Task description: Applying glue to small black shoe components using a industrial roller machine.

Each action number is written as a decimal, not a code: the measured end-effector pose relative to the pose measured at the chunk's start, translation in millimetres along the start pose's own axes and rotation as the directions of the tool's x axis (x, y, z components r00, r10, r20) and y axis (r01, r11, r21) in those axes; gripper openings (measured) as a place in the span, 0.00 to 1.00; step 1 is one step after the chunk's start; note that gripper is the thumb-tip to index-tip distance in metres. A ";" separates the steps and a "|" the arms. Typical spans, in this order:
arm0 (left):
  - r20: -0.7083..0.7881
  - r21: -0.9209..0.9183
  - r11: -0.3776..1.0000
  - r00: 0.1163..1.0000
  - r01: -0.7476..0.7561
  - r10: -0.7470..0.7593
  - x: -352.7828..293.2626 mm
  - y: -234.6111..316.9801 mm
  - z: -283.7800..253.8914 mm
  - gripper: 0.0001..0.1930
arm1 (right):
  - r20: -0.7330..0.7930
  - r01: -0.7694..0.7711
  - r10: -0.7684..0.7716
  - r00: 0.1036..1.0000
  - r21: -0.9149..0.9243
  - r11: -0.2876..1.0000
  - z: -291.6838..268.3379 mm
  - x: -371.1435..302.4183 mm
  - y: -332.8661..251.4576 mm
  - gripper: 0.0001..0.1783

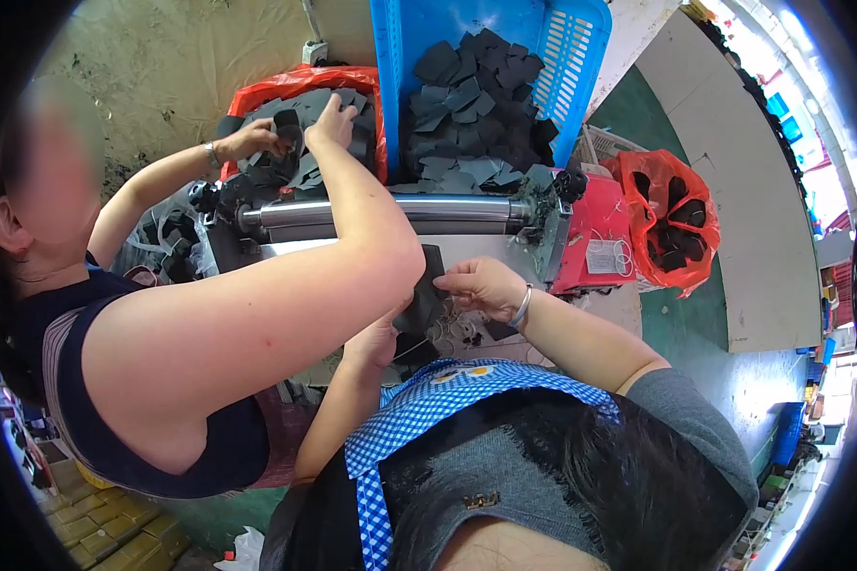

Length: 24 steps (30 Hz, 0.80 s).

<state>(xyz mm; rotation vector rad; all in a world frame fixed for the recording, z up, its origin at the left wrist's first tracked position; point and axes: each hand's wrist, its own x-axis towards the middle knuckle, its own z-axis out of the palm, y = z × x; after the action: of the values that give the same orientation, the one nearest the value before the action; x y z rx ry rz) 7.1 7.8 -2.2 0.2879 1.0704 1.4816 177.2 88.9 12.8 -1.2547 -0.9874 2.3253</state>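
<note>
The piece (428, 274) is at the near edge of the plate (505, 249). Your right hand (488, 287) pinches its right side; your left hand (375, 341) is by its lower left, grip too hidden to tell. Along the plate's far edge runs the roller (457, 207).

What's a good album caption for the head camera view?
Right hand pinching a dark sheet near a metal roller, beside a co-worker handling dark cut pieces over a red plastic bag.

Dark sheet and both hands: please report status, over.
Right hand pinching dark sheet. Left hand close by, grip unclear. Co-worker's arm crossing above roller, blocking view.
</note>
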 end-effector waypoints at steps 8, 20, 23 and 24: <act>0.108 -0.011 0.993 0.988 0.116 -0.114 6.9 2.4 -12.1 0.12 | -0.429 0.045 0.054 0.901 0.216 0.975 -16.9 8.2 -4.6 0.11; 0.163 -0.067 0.983 0.974 0.171 -0.159 3.1 6.0 -7.5 0.11 | 0.150 -0.163 0.113 0.982 0.386 0.908 -10.2 0.6 6.1 0.07; 0.160 -0.025 0.990 0.978 0.140 -0.134 5.4 1.4 -12.1 0.11 | -0.030 -0.096 0.107 0.994 0.264 0.960 -16.3 4.3 9.5 0.10; 0.138 -0.009 0.993 0.984 0.114 -0.112 5.6 0.2 -12.9 0.11 | -0.224 -0.012 0.059 0.973 0.202 0.979 -19.0 7.3 9.6 0.12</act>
<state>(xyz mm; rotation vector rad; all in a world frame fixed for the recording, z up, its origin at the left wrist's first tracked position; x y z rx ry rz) -3.6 7.1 -11.2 0.3075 0.9481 1.3491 189.2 94.2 -5.5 -1.4271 -0.6431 2.1793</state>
